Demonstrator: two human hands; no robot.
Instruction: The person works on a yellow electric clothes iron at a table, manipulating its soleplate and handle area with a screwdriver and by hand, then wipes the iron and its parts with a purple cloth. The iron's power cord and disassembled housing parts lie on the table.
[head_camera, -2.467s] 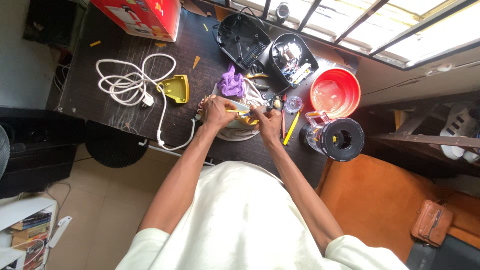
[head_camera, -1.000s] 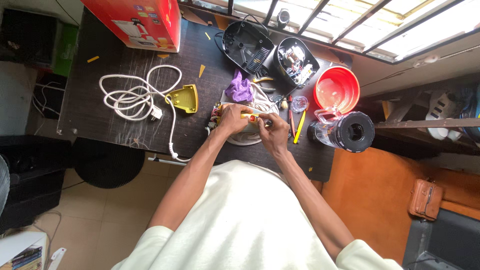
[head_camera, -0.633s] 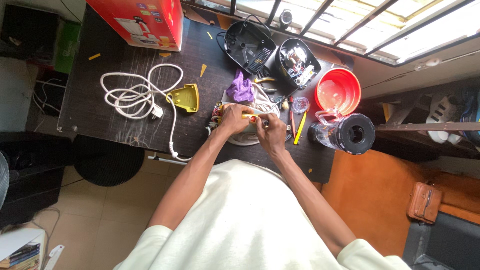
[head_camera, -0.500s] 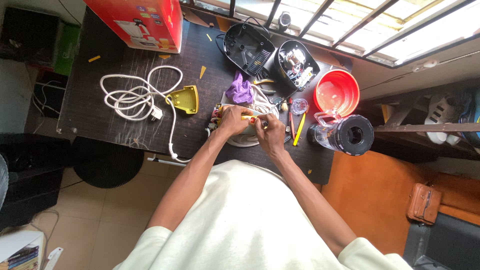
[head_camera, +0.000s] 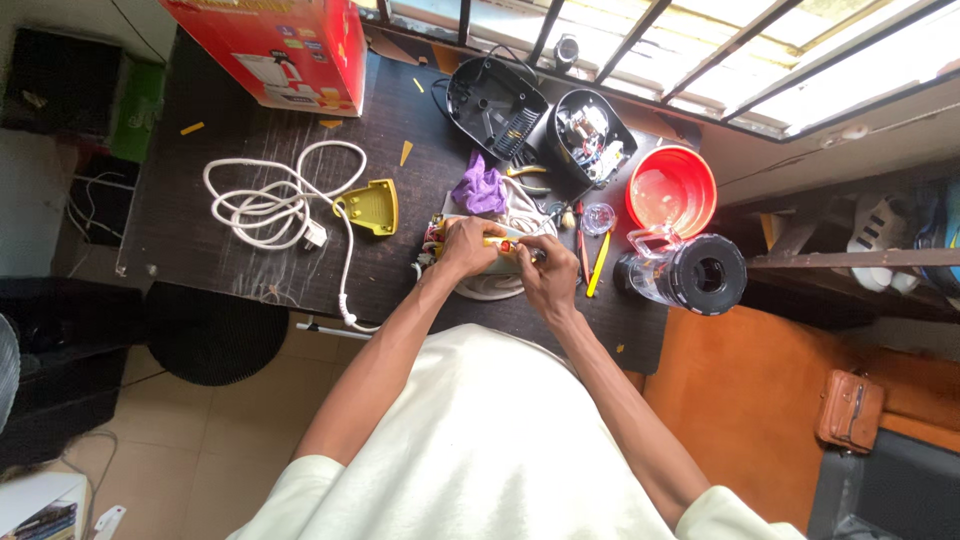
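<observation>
Head view, the only one: I see both hands meeting over the near edge of the dark table (head_camera: 250, 250), toward its right half. The left hand (head_camera: 465, 248) is closed around one end of a small white appliance (head_camera: 490, 275) with a yellow strip along it and red wiring showing at its left end; the appliance rests on the table, just in front of a purple cloth (head_camera: 482, 188). The right hand (head_camera: 545, 275) is curled over the appliance's other end, fingers pinched tight, though I cannot tell whether it holds a small tool or only the casing (the knuckles hide the contact point). A yellow-handled tool (head_camera: 598, 272) lies just right of the right hand, and a red-handled one lies beside it. Further toward the far edge sit two opened black housings (head_camera: 540, 120), one exposing motor parts; a red bowl (head_camera: 672, 190) and a blender jar (head_camera: 685, 270) lying on its side occupy the right end. A coiled white cable (head_camera: 270, 200) and a yellow plastic cover (head_camera: 372, 205) lie left of centre; a red carton (head_camera: 275, 45) stands at the far left corner. My judgement: the step in hand is work on the appliance's open end, with the left hand bracing. The next move calls for a steady brace and fine fingertip control on the right.
</observation>
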